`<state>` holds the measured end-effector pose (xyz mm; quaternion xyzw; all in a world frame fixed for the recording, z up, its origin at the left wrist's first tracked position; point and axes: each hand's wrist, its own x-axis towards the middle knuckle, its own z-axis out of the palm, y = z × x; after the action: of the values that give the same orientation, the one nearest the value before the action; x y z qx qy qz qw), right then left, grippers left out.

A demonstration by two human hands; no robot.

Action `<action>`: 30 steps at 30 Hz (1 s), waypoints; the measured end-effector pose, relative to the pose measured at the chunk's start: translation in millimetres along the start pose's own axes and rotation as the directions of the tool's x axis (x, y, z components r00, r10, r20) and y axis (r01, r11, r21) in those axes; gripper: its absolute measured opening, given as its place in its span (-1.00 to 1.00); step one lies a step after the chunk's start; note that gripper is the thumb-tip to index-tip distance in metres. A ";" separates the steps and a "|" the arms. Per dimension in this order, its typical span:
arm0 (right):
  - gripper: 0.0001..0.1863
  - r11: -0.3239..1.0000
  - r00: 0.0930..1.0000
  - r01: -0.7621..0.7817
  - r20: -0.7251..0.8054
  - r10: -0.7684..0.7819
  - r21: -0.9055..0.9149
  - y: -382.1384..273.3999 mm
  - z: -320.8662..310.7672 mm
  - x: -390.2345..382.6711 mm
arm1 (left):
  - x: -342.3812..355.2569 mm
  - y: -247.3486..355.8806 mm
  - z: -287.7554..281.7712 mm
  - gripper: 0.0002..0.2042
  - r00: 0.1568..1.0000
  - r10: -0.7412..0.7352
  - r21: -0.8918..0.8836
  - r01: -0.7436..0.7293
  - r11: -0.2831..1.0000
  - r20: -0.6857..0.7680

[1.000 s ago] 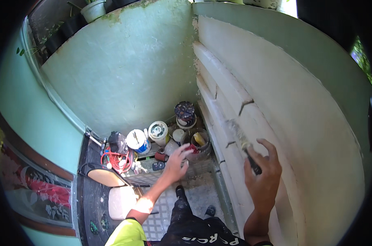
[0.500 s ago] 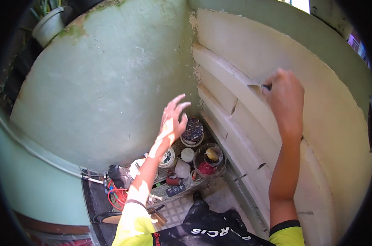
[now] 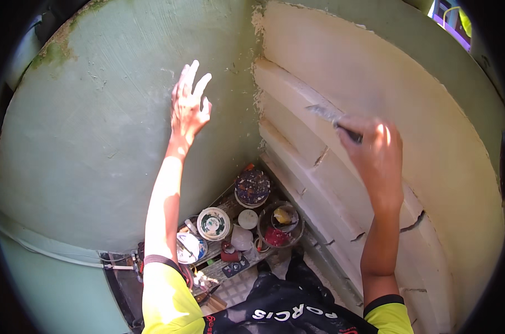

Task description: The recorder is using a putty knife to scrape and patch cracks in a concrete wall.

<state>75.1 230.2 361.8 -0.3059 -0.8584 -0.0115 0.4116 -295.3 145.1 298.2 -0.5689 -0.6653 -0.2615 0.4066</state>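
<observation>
My right hand [image 3: 376,153] is closed round the dark handle of a putty knife [image 3: 323,113]. Its thin metal blade points left, over the pale, ribbed wall [image 3: 297,83] with its long raised ledges. I cannot tell whether the blade touches the wall. My left hand [image 3: 188,108] is raised in front of the green wall [image 3: 113,106], fingers spread and holding nothing. Whether its fingertips rest on that wall does not show clearly.
Below, a wooden plank [image 3: 210,267] bears paint tubs, among them a white-lidded one [image 3: 214,224] and a paint-spattered one [image 3: 252,186]. A dark bucket [image 3: 297,234] holds a red item and a yellow one. Cracks [image 3: 412,221] mark the ledges at right.
My left hand has moved up and left, to the front of the green wall. My right hand has shifted slightly down, and the putty knife's blade now shows plainly. The view has shifted too.
</observation>
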 end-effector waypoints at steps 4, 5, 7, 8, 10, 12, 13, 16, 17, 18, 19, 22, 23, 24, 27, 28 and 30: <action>-0.93 0.993 0.996 -0.031 0.081 0.040 -0.110 8.3 48.4 50.3 | 11.5 -46.0 25.9 -0.34 0.994 -0.021 0.453 -0.030 0.891 0.107; -0.93 0.994 0.996 -0.035 0.080 0.044 -0.107 9.8 65.7 62.2 | 9.2 -52.0 30.0 -0.34 0.994 -0.016 0.454 -0.036 0.890 0.109; -0.89 1.000 1.000 0.006 0.029 -0.005 -0.026 19.2 93.0 81.4 | 6.5 -54.6 44.4 -0.31 0.992 -0.011 0.502 -0.053 0.863 0.123; -0.89 1.000 0.999 0.002 0.041 -0.001 -0.028 20.4 92.1 86.3 | 6.5 -56.9 49.9 -0.31 0.991 -0.016 0.496 -0.053 0.867 0.134; -0.86 0.997 0.992 0.060 0.116 -0.055 -0.039 15.3 63.4 94.1 | 6.9 -54.9 42.2 -0.28 0.987 -0.017 0.604 -0.083 0.792 0.158; -0.85 0.998 0.983 0.000 0.185 0.012 -0.065 8.0 49.8 93.7 | 6.9 -56.7 40.0 -0.30 0.986 -0.043 0.621 -0.067 0.781 0.160; -0.84 0.993 0.966 -0.058 0.246 0.082 -0.102 6.0 51.1 93.6 | 7.2 -59.8 40.1 -0.29 0.989 -0.027 0.621 -0.070 0.781 0.146; -0.87 0.998 0.995 0.032 0.092 -0.026 -0.061 14.5 94.6 103.8 | 10.8 -53.9 47.6 -0.29 0.993 0.005 0.596 -0.077 0.799 0.121; -0.87 0.998 0.996 0.030 0.090 -0.025 -0.061 13.9 111.6 107.7 | 10.2 -55.5 48.3 -0.30 0.993 0.005 0.599 -0.072 0.797 0.114; -0.88 0.998 0.996 0.056 0.070 -0.053 -0.039 13.5 125.4 112.2 | 9.2 -55.2 49.7 -0.30 0.994 0.006 0.597 -0.072 0.799 0.112; -0.88 0.996 0.996 0.082 0.049 -0.081 -0.018 12.7 130.9 114.5 | 7.6 -54.3 51.3 -0.30 0.992 0.002 0.587 -0.075 0.806 0.125; -0.88 0.999 0.971 -0.032 0.237 0.033 -0.006 -19.0 79.2 112.5 | 0.5 -62.0 43.6 -0.30 0.991 -0.013 0.612 -0.072 0.788 0.133; -0.88 1.000 0.972 -0.029 0.231 0.031 -0.011 -17.4 80.5 113.7 | 1.7 -58.8 45.9 -0.30 0.992 -0.003 0.606 -0.073 0.792 0.124; -0.87 1.000 0.981 0.002 0.194 0.000 -0.009 -14.8 86.4 114.5 | 3.2 -57.5 46.4 -0.30 0.993 -0.002 0.605 -0.069 0.793 0.116; -0.87 0.996 0.993 0.072 0.092 -0.068 -0.044 2.3 138.0 134.3 | 8.9 -51.5 47.4 -0.30 0.987 -0.016 0.655 -0.093 0.749 0.160; -0.87 0.990 0.991 0.128 0.036 -0.126 -0.058 5.5 152.1 141.7 | 8.8 -52.6 45.1 -0.31 0.990 -0.001 0.627 -0.091 0.774 0.144; -0.87 0.993 0.991 0.116 0.073 -0.115 -0.020 -6.2 135.3 145.6 | 4.8 -57.1 43.7 -0.31 0.991 0.000 0.609 -0.081 0.789 0.132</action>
<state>-91.8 337.0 377.8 -0.2608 -0.8888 -0.0347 0.3753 -361.4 170.8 285.6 -0.4356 -0.7258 0.0133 0.5323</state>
